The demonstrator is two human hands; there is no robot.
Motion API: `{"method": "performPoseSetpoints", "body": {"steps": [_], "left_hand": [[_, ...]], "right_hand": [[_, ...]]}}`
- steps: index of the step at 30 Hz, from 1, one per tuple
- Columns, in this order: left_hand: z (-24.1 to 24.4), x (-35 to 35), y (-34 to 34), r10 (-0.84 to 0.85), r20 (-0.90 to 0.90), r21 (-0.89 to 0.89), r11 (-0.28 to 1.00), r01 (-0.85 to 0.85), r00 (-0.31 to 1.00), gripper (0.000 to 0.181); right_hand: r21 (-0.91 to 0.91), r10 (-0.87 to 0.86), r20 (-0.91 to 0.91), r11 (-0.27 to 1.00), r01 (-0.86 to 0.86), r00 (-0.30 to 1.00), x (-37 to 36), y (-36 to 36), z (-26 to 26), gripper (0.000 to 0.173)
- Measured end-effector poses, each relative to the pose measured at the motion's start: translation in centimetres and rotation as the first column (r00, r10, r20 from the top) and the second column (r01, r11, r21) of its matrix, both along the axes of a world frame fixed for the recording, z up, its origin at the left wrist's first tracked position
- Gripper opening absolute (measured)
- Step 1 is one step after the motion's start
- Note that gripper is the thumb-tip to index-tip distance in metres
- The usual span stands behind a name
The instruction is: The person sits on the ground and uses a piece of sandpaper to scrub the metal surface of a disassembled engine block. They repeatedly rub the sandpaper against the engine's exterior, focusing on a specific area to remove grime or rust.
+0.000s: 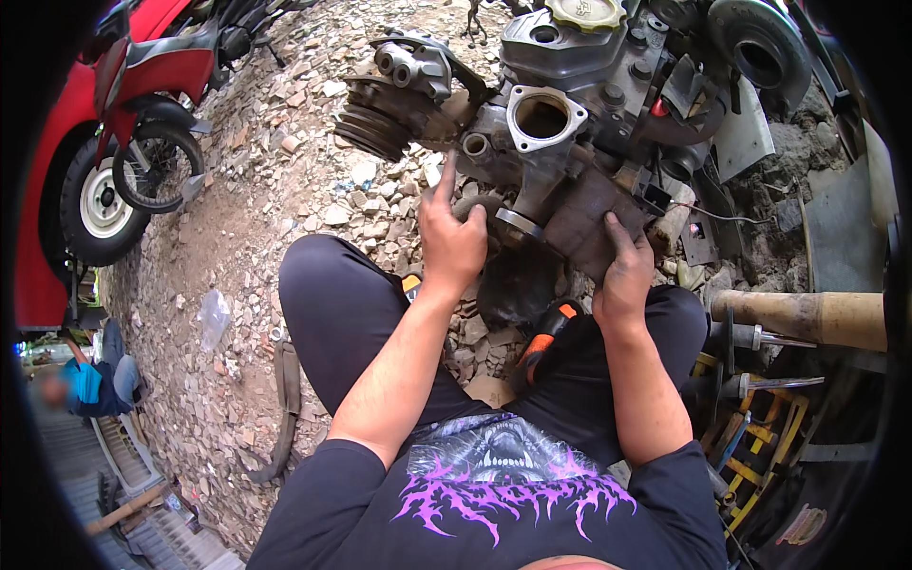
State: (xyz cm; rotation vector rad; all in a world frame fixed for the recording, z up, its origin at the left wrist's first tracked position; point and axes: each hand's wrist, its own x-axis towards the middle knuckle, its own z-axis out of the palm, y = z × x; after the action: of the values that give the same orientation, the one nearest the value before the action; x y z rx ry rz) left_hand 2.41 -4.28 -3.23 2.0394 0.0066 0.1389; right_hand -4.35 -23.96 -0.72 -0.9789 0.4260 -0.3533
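In front of me on the rubble stands a greasy engine, with a three-bolt flange around an open round port. My left hand is at its near left side, index finger stretched up towards a short pipe stub. The thumb lies by a dark rounded part; the curled fingers are hidden, so a grip there cannot be told. On the near right side, my right hand grips the lower edge of a flat brown sheet or plate, thumb on top. Grime darkens that hand's fingers.
A grooved pulley juts from the engine's left. A turbocharger-like housing sits at upper right. Bamboo and a yellow metal frame lie to my right. Leftward are a motorcycle, a red vehicle and another person.
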Motion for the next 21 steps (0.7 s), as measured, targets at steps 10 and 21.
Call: {"method": "performPoseSetpoints", "body": {"steps": [10,21], "left_hand": [[-0.9,-1.5,1.4,-0.007,-0.509,0.621,0.689,0.373,0.861,0.095],[0.1,-0.2,0.8,-0.100,-0.179,0.664,0.722,0.195,0.979,0.108]], "right_hand": [[-0.064,0.000,-0.022,0.998,-0.002,1.000,0.1,-0.1,-1.0,0.030],[-0.055,-0.025,-0.040,0.998,0.022,0.999,0.4,0.5,-1.2,0.029]]}}
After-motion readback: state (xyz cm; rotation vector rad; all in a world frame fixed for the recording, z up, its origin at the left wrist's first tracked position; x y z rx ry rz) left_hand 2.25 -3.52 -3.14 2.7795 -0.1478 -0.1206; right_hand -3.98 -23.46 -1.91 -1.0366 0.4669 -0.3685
